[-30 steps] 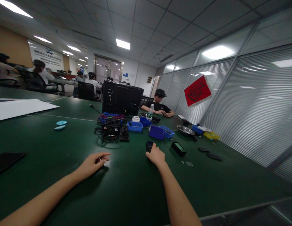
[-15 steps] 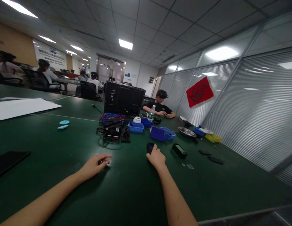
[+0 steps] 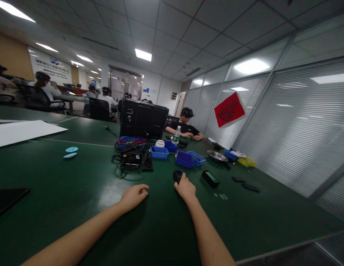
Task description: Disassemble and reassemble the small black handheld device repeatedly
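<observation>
My right hand (image 3: 185, 187) is closed round a small black box-shaped device (image 3: 177, 176) on the green table, its far end showing past my fingers. To the left, my left hand (image 3: 134, 195) hovers low over the tabletop, loosely curled and with nothing visible in it. Right of my right hand lies a black oblong case (image 3: 210, 178) with a green inside. A small white ring (image 3: 215, 195) and a clear flat piece (image 3: 223, 196) lie just in front of that case.
Beyond my hands are a black soldering-type unit with cables (image 3: 131, 160), blue bins (image 3: 184, 159), a bottle (image 3: 176, 135) and a large black monitor-like panel (image 3: 144, 118). A metal pan (image 3: 218, 156) sits to the right. A person (image 3: 185, 125) sits across the table.
My left hand has moved right, nearer my right hand, and its index finger is more bent. My right hand keeps hold of the black device. The view has shifted slightly.
</observation>
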Demonstrator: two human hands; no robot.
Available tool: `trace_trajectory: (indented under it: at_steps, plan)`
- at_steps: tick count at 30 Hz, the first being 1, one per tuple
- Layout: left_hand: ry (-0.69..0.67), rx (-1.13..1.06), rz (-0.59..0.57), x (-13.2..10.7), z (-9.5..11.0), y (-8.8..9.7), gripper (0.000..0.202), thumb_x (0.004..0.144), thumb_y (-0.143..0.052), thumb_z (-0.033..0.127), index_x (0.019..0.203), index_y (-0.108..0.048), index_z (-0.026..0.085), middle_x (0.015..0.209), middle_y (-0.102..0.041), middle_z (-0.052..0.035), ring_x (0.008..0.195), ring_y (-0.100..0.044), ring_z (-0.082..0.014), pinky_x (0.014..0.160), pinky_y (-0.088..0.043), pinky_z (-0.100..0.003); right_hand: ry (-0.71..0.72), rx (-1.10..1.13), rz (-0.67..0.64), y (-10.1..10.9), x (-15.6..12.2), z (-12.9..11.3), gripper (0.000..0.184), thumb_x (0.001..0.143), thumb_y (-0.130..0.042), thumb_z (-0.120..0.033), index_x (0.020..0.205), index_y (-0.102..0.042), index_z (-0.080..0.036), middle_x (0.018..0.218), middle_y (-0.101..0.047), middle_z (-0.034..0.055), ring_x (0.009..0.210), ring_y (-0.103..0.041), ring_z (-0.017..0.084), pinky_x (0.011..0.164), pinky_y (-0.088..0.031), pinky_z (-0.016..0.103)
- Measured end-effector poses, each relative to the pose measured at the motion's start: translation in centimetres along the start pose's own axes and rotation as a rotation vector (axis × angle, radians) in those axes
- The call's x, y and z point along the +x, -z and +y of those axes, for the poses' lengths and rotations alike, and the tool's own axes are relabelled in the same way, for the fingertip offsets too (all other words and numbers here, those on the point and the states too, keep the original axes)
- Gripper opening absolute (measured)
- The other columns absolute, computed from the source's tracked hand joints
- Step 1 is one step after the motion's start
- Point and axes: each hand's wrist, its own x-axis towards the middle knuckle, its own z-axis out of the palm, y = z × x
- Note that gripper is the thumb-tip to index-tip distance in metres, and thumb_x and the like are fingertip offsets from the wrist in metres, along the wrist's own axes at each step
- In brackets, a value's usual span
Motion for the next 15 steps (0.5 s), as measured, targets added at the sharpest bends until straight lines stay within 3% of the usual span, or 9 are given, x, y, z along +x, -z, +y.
trace_trajectory:
  at_steps: [3,6,11,15]
  plan:
    - [-0.13,0.028,0.085,-0.4,0.4,-1.2,0.033,0.076,-0.042,0.03,0.102,-0.06,0.024,0.093,-0.065,-0.0024,0.087,-0.057,-0.0182,0.075,-0.039,-0.027,0.009,0.002,-0.002,-0.2,0.3,0.3,0.066,0.079,-0.04,-0.043,0.133,-0.018,-0.011,0.115,-0.049,0.0197,0.092,-0.056,0.027,0.07,-0.043,0.037]
    - [-0.225,-0.041,0.038,-1.0,0.0,-1.4,0.035,0.074,-0.045,0.028,0.106,-0.058,0.024,0.092,-0.064,-0.002,0.084,-0.057,-0.0163,0.077,-0.04,-0.025,0.004,0.015,0.002,0.0,0.5,0.6,0.064,0.079,-0.04,-0.044,0.132,-0.021,-0.012,0.114,-0.05,0.0186,0.093,-0.056,0.026,0.071,-0.043,0.036]
    - [-0.194,-0.165,-0.022,-1.3,-0.7,-0.3,0.037,0.077,-0.041,0.031,0.109,-0.055,0.02,0.088,-0.064,-0.0019,0.076,-0.057,-0.0143,0.07,-0.042,-0.023,-0.02,0.047,0.016,0.8,0.5,0.7,0.063,0.079,-0.039,-0.045,0.131,-0.022,-0.015,0.114,-0.051,0.0172,0.094,-0.056,0.026,0.072,-0.042,0.037]
    - [-0.204,-0.126,-0.012,-1.4,-0.6,-0.2,0.036,0.076,-0.041,0.029,0.108,-0.055,0.02,0.088,-0.064,-0.0011,0.079,-0.057,-0.0139,0.073,-0.041,-0.023,-0.049,0.058,0.116,1.9,0.0,0.6,0.063,0.078,-0.041,-0.044,0.131,-0.025,-0.015,0.111,-0.054,0.0153,0.092,-0.056,0.027,0.072,-0.043,0.036]
